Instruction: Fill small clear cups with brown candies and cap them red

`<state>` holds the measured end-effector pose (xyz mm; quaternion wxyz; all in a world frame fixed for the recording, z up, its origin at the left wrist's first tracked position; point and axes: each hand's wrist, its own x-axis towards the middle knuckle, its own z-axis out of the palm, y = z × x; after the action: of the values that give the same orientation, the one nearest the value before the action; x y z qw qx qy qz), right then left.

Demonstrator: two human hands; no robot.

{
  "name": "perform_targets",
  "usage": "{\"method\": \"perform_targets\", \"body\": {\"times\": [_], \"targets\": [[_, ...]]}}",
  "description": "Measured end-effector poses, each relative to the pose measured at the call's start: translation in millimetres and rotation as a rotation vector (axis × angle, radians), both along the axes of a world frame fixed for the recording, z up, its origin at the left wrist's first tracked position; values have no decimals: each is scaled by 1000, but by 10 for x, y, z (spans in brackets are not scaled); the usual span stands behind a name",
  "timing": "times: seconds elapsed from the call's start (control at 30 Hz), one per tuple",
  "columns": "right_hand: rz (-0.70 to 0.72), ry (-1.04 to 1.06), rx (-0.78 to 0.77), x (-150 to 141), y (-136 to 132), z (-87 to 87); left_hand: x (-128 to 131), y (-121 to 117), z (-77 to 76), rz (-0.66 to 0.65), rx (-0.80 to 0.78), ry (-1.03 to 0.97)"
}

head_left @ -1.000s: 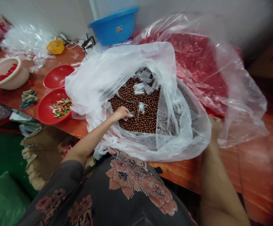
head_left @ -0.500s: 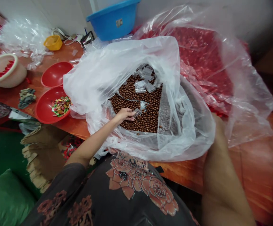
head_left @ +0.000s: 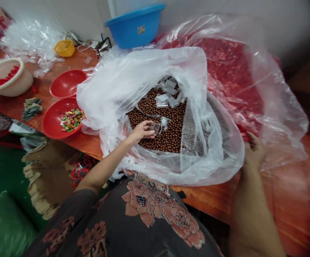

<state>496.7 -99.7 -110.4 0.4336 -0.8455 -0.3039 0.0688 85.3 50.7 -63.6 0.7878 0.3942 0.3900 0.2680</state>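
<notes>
My left hand grips a small clear plastic box between thumb and fingers, just above a mass of round brown balls. The balls lie in a large translucent plastic bag with its mouth spread wide. Several more clear boxes rest on the balls at the back, and a torn plastic scrap lies beside my held box. Beyond the bag's right edge, my right hand has its fingertips closed at a small red piece, partly hidden, by a clear bag of red pieces.
Two red bowls stand left of the bag, the nearer one with colourful wrapped candies. A cream basin, a crumpled cloth and a yellow container are farther left. A blue basin stands behind.
My right hand has come into view from behind the bag's edge, with a red piece at its fingertips. My left hand still holds the clear box, now turned slightly. The view has shifted a little.
</notes>
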Motion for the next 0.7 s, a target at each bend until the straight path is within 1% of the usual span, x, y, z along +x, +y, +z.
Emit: {"method": "perform_targets", "body": {"times": [0.03,0.1,0.13,0.17,0.23,0.27,0.37,0.43,0.5,0.63,0.7], "targets": [[-67,83,122,-33,-8,18,-29,-28,57,6,39,-23],[-207,319,390,-102,-26,74,-81,-71,155,29,113,-34],[-256,436,497,-135,-40,112,-101,-85,191,47,142,-24],[-281,526,562,-165,-59,154,-118,-93,218,68,163,-12],[-263,606,578,-219,-116,250,-142,-98,252,107,187,-7],[-261,664,609,-247,-151,300,-149,-98,263,121,195,-13],[-246,840,811,-352,-259,444,-163,-104,302,130,214,-39],[-215,903,941,-438,-311,535,-166,-116,334,132,217,-51],[-166,943,979,-526,-338,632,-166,-132,362,136,210,-67],[-96,1070,966,-699,-314,854,-155,-167,392,118,200,-76],[-82,1076,968,-797,-266,951,-146,-187,406,94,197,-70]]}}
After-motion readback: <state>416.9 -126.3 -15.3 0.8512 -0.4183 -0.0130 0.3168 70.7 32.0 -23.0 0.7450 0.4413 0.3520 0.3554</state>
